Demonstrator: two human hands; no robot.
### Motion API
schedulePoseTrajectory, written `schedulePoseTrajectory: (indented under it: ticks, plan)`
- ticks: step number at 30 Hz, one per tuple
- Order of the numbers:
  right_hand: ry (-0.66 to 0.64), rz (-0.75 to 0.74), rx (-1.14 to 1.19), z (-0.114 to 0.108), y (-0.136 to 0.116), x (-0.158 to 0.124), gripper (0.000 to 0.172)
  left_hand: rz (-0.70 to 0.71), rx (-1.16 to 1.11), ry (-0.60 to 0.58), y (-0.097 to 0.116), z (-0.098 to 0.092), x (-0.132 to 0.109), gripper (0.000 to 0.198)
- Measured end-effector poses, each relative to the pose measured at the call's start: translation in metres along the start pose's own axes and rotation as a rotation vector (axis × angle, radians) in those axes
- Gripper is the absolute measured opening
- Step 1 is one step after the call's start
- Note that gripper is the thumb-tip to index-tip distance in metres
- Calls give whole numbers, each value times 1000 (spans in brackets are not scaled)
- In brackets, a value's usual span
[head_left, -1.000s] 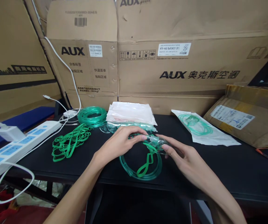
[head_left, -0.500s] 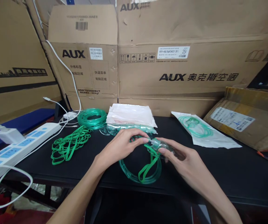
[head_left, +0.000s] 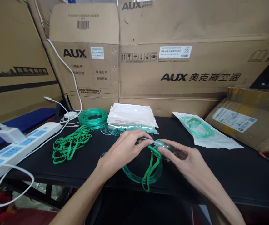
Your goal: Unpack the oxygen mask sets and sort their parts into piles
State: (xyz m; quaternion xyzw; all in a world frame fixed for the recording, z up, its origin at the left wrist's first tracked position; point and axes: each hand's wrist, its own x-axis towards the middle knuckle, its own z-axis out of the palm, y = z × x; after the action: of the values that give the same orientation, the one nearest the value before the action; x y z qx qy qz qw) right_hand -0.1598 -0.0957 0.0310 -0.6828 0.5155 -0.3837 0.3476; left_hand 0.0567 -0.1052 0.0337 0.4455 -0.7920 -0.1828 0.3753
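My left hand (head_left: 129, 145) pinches the end of the green tubing, right beside the connector of a clear mask. Around that mask (head_left: 160, 144) the fingers of my right hand (head_left: 180, 151) are closed. A green elastic strap (head_left: 150, 172) hangs from the mask and loops down over the table. Below my hands lies a coil of green tubing (head_left: 134, 177), partly hidden by my left hand. Behind them, more clear green masks (head_left: 122, 128) lie in front of a stack of white packets (head_left: 132, 115).
At the left are tangled green straps (head_left: 72, 145), a green tubing coil (head_left: 93, 118) and a white power strip (head_left: 26, 142) with cables. A packaged mask (head_left: 196, 126) and a taped carton (head_left: 242, 109) sit at the right. Large cardboard boxes (head_left: 143, 72) stand behind.
Both hands have shifted slightly right with the mask and tubing. The hanging strap has straightened and reaches lower. The tubing coil below has shifted a little.
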Motion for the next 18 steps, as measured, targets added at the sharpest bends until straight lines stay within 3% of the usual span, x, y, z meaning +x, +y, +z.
schedulePoseTrajectory:
  ticks: [13, 18]
  plan:
    - [-49, -78, 60, -1, 10, 6, 40, 84, 65, 12, -1, 11, 0, 18]
    - [29, -109, 31, 5, 13, 5, 40, 55, 82, 1, 0, 11, 0, 21]
